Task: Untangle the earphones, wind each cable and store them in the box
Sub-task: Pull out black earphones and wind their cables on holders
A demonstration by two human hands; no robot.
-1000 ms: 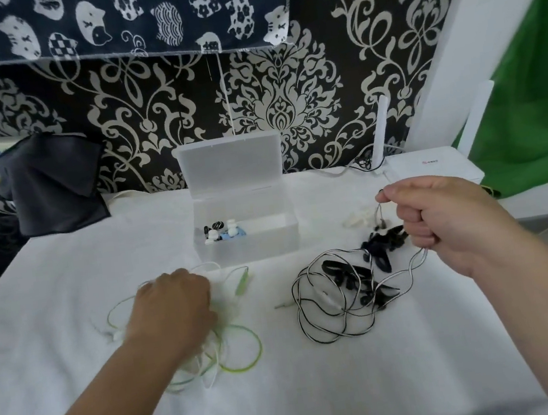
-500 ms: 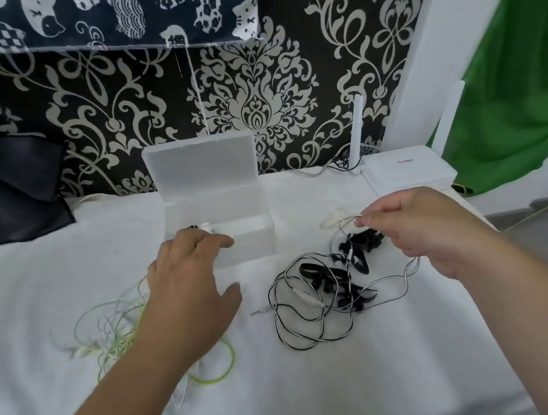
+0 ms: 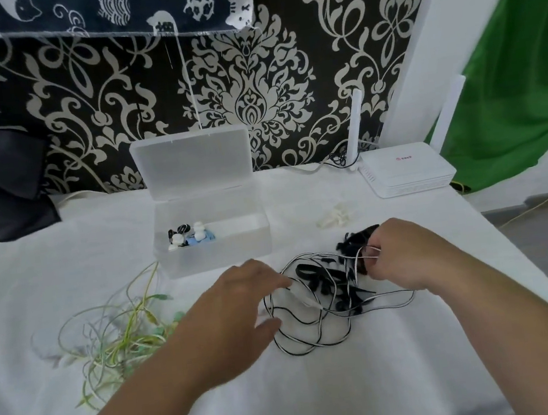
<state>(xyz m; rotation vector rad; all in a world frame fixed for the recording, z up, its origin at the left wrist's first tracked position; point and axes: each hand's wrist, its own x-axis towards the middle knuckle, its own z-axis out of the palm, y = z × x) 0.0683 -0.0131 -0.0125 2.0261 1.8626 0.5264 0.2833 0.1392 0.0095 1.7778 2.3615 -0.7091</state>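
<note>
Now right hand (image 3: 406,256) tight-fingered around earphone cable (image 3: 297,352), left hand (image 3: 237,312) slack-fingered, outstretched

Black wallpaper w/ cream damask print (image 3: 250,82) fills 12 o'clock. Green fabric drape (image 3: 508,75) at 2, white cloth-covered table (image 3: 322,391) centre to 6.

Left hand (image 3: 240,311) open, fingers extended forward; right hand (image 3: 406,256) curled, pinching cable (image 3: 361,256).
</note>
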